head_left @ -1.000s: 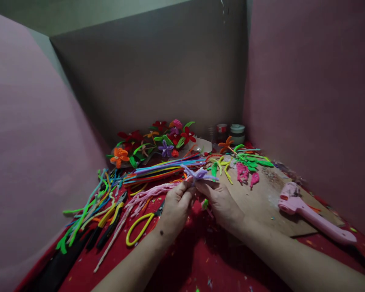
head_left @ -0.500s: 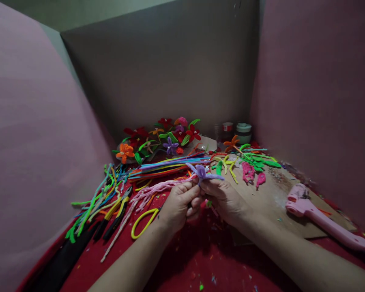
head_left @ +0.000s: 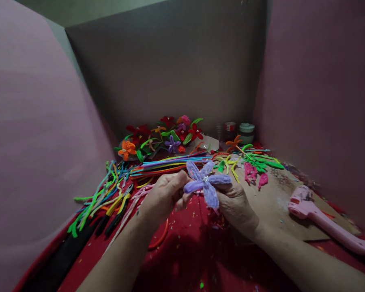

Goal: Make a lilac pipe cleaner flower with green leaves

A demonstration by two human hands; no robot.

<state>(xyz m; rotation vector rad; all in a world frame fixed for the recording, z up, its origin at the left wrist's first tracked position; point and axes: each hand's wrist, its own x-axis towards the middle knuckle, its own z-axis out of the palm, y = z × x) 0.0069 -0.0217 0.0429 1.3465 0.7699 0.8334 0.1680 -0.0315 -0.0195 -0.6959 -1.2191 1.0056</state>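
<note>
A purple pipe-cleaner flower (head_left: 211, 195) faces me, its several petals spread around a small whitish centre. My right hand (head_left: 237, 205) is closed behind its right side, gripping it from the back; the stem and those fingertips are hidden by the petals. On the other side, my left hand (head_left: 167, 190) pinches at the edge of the left petals, its fingers bent together. Below the left wrist, an orange-red loop (head_left: 163, 237) shows on the red cloth. Pink pipe cleaners (head_left: 136, 198) run behind the left hand.
Yellow-and-black pliers (head_left: 118, 209) lie left among loose coloured pipe cleaners (head_left: 91, 207). Finished flowers (head_left: 173, 142) stand at the back beyond bundled stems (head_left: 170, 163). Rightward, a pink glue-gun-like tool (head_left: 328, 223) rests on a brown board (head_left: 276, 211). Lidded jars (head_left: 246, 132) stand behind.
The flower has been tipped from side-on to face me. My left hand has moved left to its petals, and the yellow loop near that wrist is now hidden.
</note>
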